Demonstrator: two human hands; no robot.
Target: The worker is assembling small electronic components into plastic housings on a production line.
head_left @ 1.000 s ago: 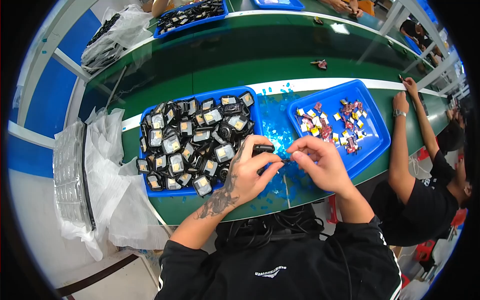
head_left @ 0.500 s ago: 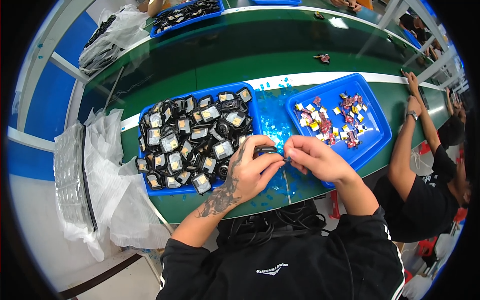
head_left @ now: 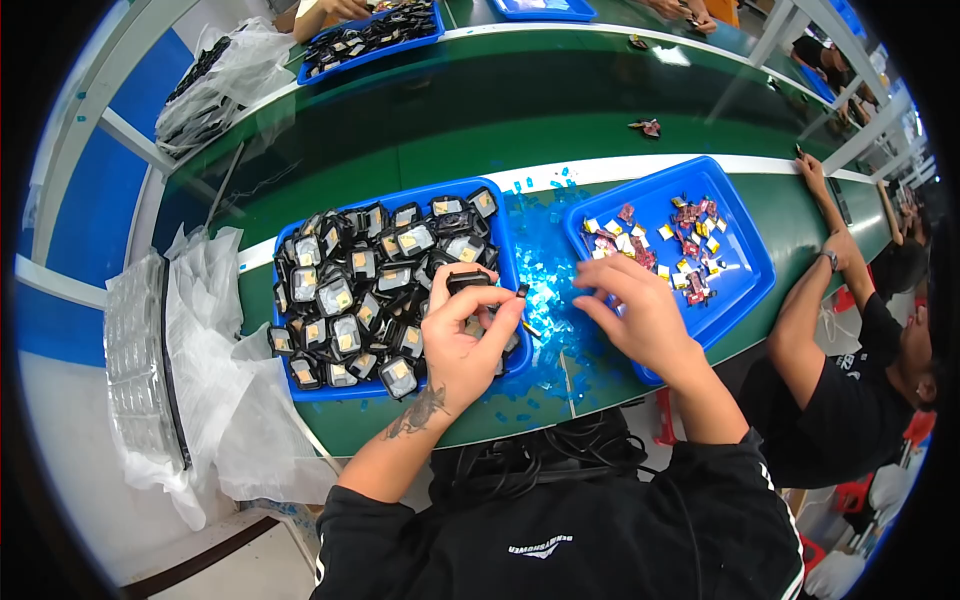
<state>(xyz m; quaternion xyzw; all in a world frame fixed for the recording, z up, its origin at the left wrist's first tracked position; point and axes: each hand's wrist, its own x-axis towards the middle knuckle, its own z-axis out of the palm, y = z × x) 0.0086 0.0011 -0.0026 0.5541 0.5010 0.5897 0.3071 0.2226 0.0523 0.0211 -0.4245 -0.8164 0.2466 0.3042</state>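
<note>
My left hand (head_left: 462,340) is closed around a black plastic housing (head_left: 468,281) at the right side of a blue tray (head_left: 516,250). A small black piece (head_left: 522,290) shows at its thumb and fingertip. The tray is heaped with black housings (head_left: 345,330) that have clear or grey windows with tan patches. My right hand (head_left: 640,312) is apart from the left, fingers spread and curved with nothing visible between them. It hovers by the near left edge of a second blue tray (head_left: 742,275), which holds small red circuit boards with yellow-and-white parts (head_left: 690,225).
Blue film scraps (head_left: 548,300) litter the green table between the trays. Beyond runs a green belt (head_left: 450,110) carrying a few small parts (head_left: 650,127). Another filled tray (head_left: 372,40) stands across it. White foam sheets (head_left: 215,370) lie at left; a co-worker's arm (head_left: 805,300) is at right.
My hands, close together before, have separated. The left has drawn back toward the left with the housing and turned upward; the right has opened its fingers and moved slightly right.
</note>
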